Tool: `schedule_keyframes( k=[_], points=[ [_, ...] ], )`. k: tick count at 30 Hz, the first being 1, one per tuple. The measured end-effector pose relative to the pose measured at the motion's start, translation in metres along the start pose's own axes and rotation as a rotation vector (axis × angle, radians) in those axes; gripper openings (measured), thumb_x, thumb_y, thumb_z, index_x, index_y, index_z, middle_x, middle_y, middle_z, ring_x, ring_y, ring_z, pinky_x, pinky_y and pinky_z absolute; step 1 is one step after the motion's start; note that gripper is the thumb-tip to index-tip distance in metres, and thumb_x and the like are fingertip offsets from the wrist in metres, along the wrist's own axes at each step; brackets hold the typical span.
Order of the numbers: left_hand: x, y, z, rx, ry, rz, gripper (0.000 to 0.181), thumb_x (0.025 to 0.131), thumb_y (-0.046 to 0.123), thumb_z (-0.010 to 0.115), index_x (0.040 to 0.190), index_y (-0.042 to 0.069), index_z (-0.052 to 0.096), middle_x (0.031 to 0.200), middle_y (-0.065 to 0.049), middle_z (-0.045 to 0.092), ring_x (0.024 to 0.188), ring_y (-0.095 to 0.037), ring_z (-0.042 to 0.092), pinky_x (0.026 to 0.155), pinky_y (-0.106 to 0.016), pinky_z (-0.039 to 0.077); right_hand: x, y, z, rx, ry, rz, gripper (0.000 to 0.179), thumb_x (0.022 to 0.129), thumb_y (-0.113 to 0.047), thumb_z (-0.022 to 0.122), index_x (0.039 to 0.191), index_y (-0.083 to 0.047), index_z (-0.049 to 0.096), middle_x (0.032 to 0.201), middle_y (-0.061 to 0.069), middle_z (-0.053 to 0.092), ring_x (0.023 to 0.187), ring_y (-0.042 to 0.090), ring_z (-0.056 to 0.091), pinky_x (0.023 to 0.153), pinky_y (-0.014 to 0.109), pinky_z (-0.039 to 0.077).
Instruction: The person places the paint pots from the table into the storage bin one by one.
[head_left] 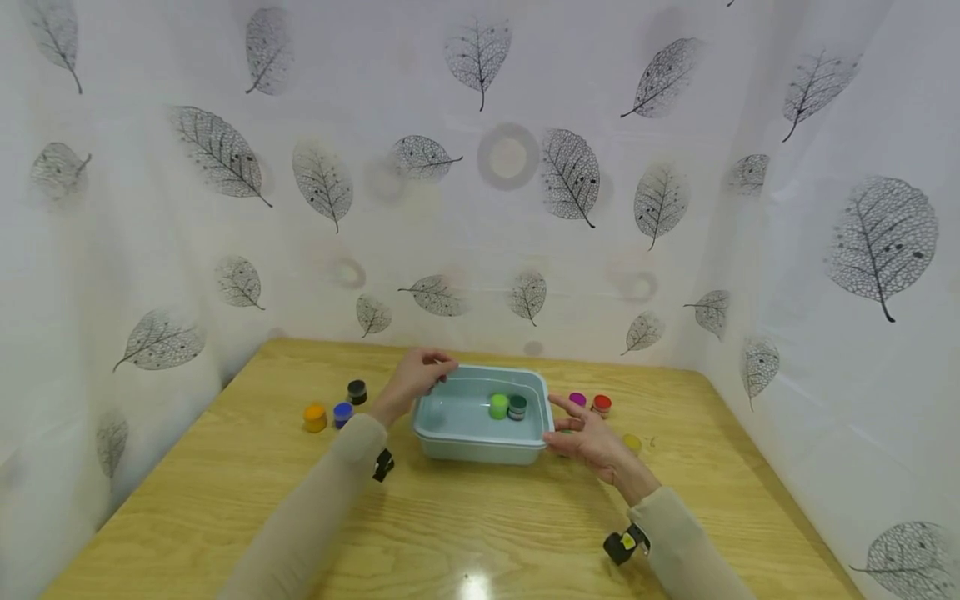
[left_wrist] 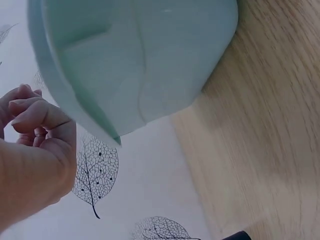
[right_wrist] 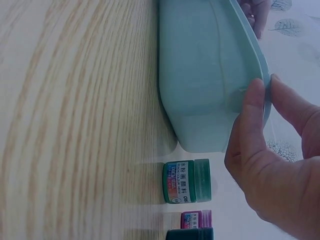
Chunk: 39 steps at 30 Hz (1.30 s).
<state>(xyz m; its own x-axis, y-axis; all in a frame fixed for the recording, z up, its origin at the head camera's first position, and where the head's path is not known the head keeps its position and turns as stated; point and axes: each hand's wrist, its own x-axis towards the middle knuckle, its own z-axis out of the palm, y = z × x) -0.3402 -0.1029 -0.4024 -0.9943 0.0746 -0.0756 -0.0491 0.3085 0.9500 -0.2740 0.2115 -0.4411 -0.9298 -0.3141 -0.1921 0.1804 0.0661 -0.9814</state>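
A pale blue-green plastic tub (head_left: pixel 480 451) stands on the table, with a light green paint jar (head_left: pixel 498 406) and a dark green paint jar (head_left: pixel 517 407) side by side inside. My right hand (head_left: pixel 596 442) holds the tub's right end; in the right wrist view its thumb and fingers (right_wrist: pixel 254 102) lie on either side of the rim. Over the tub's back left corner is my left hand (head_left: pixel 420 379), its fingers loosely curled with nothing visible between them. The left wrist view puts that hand (left_wrist: pixel 42 135) just beside the rim.
Orange (head_left: pixel 315 417), blue (head_left: pixel 342 414) and black (head_left: pixel 357 392) jars stand left of the tub. To its right are purple (head_left: pixel 577 400), red (head_left: pixel 602 406) and yellow (head_left: pixel 632 442) jars, and a green jar (right_wrist: pixel 180 182) near the right hand. A leaf-print curtain (head_left: pixel 450 233) surrounds the table.
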Motion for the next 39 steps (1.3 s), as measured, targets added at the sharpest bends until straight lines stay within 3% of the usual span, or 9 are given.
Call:
schedule_keyframes(
  k=[6, 12, 23, 33, 39],
  points=[
    [-0.004, -0.001, -0.013, -0.053, -0.030, -0.001, 0.023, 0.095, 0.022, 0.065, 0.111, 0.006, 0.069, 0.094, -0.016, 0.066, 0.065, -0.012, 0.049, 0.053, -0.019, 0.040, 0.000, 0.002, -0.001, 0.002, -0.003, -0.007, 0.080, 0.089, -0.002, 0.070, 0.155, -0.011, 0.026, 0.111, 0.014, 0.056, 0.091, 0.016, 0.065, 0.093, 0.040, 0.056],
    [-0.006, -0.009, -0.029, -0.040, -0.064, 0.044, 0.032, 0.097, 0.024, 0.062, 0.119, 0.000, 0.065, 0.091, -0.012, 0.066, 0.069, -0.011, 0.053, 0.058, -0.021, 0.045, 0.003, 0.001, -0.001, 0.000, 0.019, -0.003, 0.079, 0.088, -0.002, 0.071, 0.155, -0.013, 0.029, 0.115, 0.018, 0.054, 0.091, 0.017, 0.064, 0.094, 0.039, 0.056],
    [-0.009, -0.029, -0.059, -0.036, -0.056, 0.034, 0.031, 0.097, 0.023, 0.063, 0.119, 0.001, 0.064, 0.092, -0.009, 0.065, 0.072, -0.012, 0.054, 0.059, -0.021, 0.047, 0.003, 0.000, 0.001, -0.003, 0.037, 0.016, 0.078, 0.088, -0.001, 0.071, 0.154, -0.013, 0.032, 0.115, 0.018, 0.054, 0.091, 0.016, 0.064, 0.094, 0.039, 0.056],
    [-0.020, -0.041, -0.094, 0.039, -0.151, 0.053, 0.036, 0.096, 0.024, 0.064, 0.124, 0.002, 0.061, 0.100, -0.006, 0.065, 0.089, -0.021, 0.059, 0.071, -0.029, 0.053, 0.003, 0.001, 0.001, -0.004, 0.038, 0.016, 0.078, 0.087, -0.001, 0.071, 0.154, -0.013, 0.032, 0.112, 0.015, 0.055, 0.090, 0.016, 0.064, 0.093, 0.039, 0.056],
    [-0.027, -0.053, -0.113, 0.150, -0.139, 0.060, 0.042, 0.095, 0.022, 0.066, 0.129, 0.000, 0.058, 0.117, -0.015, 0.066, 0.099, -0.028, 0.062, 0.084, -0.037, 0.056, 0.004, 0.001, 0.001, -0.003, 0.035, 0.018, 0.078, 0.088, -0.001, 0.071, 0.154, -0.013, 0.031, 0.109, 0.013, 0.055, 0.088, 0.016, 0.066, 0.092, 0.038, 0.057]
  ],
)
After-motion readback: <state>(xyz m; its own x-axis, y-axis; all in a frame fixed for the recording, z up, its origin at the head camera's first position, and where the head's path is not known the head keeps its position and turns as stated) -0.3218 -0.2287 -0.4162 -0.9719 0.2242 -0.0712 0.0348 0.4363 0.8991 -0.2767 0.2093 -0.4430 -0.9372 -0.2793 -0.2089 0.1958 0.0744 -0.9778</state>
